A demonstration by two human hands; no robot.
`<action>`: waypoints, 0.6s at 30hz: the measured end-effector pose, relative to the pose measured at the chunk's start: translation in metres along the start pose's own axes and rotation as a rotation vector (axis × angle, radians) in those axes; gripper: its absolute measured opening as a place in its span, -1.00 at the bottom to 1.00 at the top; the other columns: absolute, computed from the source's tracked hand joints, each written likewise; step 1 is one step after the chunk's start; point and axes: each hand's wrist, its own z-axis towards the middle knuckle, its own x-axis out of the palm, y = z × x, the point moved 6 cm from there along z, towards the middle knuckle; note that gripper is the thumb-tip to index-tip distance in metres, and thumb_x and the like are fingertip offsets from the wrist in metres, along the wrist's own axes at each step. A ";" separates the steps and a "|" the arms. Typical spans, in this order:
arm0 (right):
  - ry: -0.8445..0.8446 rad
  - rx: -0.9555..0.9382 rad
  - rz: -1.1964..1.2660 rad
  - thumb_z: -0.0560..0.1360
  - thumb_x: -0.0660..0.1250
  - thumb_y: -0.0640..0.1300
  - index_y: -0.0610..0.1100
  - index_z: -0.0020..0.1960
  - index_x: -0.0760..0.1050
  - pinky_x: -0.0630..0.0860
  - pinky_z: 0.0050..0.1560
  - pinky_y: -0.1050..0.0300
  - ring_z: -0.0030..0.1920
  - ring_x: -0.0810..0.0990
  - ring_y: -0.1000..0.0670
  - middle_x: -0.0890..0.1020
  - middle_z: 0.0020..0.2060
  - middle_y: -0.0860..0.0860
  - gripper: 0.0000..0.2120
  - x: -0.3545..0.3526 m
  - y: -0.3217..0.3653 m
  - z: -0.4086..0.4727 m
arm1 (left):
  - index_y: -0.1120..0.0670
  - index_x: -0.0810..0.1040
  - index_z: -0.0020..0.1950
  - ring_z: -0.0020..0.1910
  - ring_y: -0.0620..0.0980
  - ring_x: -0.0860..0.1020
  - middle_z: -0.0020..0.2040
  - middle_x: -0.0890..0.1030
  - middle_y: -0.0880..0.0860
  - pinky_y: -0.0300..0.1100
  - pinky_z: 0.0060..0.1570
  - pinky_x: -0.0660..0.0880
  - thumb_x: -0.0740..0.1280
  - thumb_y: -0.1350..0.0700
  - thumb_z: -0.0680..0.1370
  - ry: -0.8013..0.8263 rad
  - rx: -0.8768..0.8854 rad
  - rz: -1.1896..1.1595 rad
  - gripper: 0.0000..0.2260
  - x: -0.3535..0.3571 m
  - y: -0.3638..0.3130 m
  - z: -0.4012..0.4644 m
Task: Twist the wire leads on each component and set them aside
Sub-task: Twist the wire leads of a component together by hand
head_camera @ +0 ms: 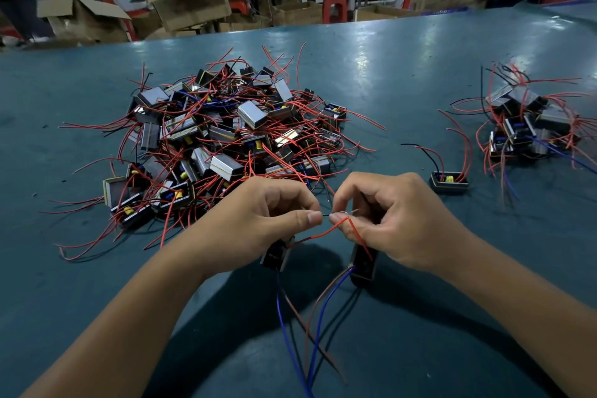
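Note:
My left hand (pixel 258 216) pinches a thin black lead between thumb and forefinger, and a small black component (pixel 274 255) hangs below its palm. My right hand (pixel 397 220) pinches red leads (pixel 339 225) with bare stranded tips showing above the fingers. A second black component (pixel 363 263) hangs under that hand. Blue and brown leads (pixel 315 326) trail from both components toward me. The two hands' fingertips almost meet above the teal table (pixel 403 74).
A big pile of components with red leads (pixel 226 136) lies ahead on the left. A smaller pile (pixel 529 126) sits at the right, and one single component (pixel 449 181) lies between. Beyond the table's far edge are cardboard boxes (pixel 190 0), red stools and seated people.

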 end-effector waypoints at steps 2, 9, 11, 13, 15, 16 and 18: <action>0.006 0.008 0.009 0.49 0.46 -0.16 -0.03 -0.16 0.56 0.30 -0.42 0.36 -0.52 0.37 0.15 0.50 -0.52 0.13 -0.89 0.000 0.000 0.000 | 0.09 0.64 -0.09 -0.36 -0.10 0.41 -0.34 0.47 0.03 -0.27 -0.33 0.37 0.39 0.00 0.55 0.012 0.001 -0.006 -0.84 0.000 0.000 0.000; 0.018 0.036 0.028 0.49 0.40 -0.18 -0.04 -0.18 0.53 0.27 -0.38 0.42 -0.50 0.35 0.14 0.48 -0.51 0.15 -0.90 0.001 -0.003 0.001 | 0.05 0.63 -0.11 -0.35 -0.09 0.42 -0.34 0.47 0.08 -0.26 -0.33 0.39 0.40 0.00 0.56 0.019 -0.001 -0.009 -0.85 -0.004 0.002 0.000; 0.020 0.049 0.048 0.50 0.39 -0.16 -0.04 -0.18 0.52 0.28 -0.38 0.40 -0.49 0.35 0.15 0.47 -0.51 0.14 -0.89 0.002 -0.005 0.002 | 0.03 0.63 -0.10 -0.35 -0.10 0.46 -0.33 0.49 0.07 -0.26 -0.31 0.42 0.40 -0.01 0.56 0.017 0.003 0.008 -0.86 -0.004 0.003 0.000; 0.024 0.081 0.084 0.51 0.40 -0.14 -0.03 -0.18 0.52 0.31 -0.37 0.38 -0.48 0.35 0.17 0.47 -0.50 0.15 -0.89 0.003 -0.008 0.002 | 0.00 0.63 -0.10 -0.34 -0.10 0.49 -0.33 0.52 0.04 -0.25 -0.28 0.44 0.39 -0.02 0.56 0.004 -0.001 0.019 -0.88 -0.006 0.003 0.000; 0.031 0.122 0.128 0.51 0.40 -0.12 -0.02 -0.17 0.52 0.32 -0.37 0.35 -0.47 0.35 0.17 0.47 -0.50 0.15 -0.90 0.005 -0.012 0.003 | 0.00 0.62 -0.11 -0.33 -0.07 0.51 -0.33 0.55 0.05 -0.23 -0.27 0.45 0.38 0.00 0.57 0.007 -0.009 0.025 -0.89 -0.007 0.003 0.000; 0.034 0.138 0.137 0.50 0.39 -0.10 0.00 -0.18 0.52 0.33 -0.37 0.34 -0.47 0.35 0.17 0.47 -0.50 0.16 -0.90 0.005 -0.014 0.003 | 0.01 0.62 -0.11 -0.33 -0.07 0.51 -0.33 0.56 0.04 -0.25 -0.27 0.45 0.38 0.02 0.59 0.013 -0.010 0.028 -0.89 -0.007 0.003 -0.001; 0.038 0.158 0.145 0.49 0.38 -0.07 0.02 -0.19 0.51 0.33 -0.37 0.31 -0.47 0.34 0.15 0.46 -0.51 0.16 -0.90 0.006 -0.015 0.002 | 0.05 0.60 -0.11 -0.35 -0.10 0.50 -0.34 0.57 0.02 -0.33 -0.31 0.42 0.36 0.07 0.61 0.023 -0.016 0.023 -0.88 -0.008 0.003 -0.002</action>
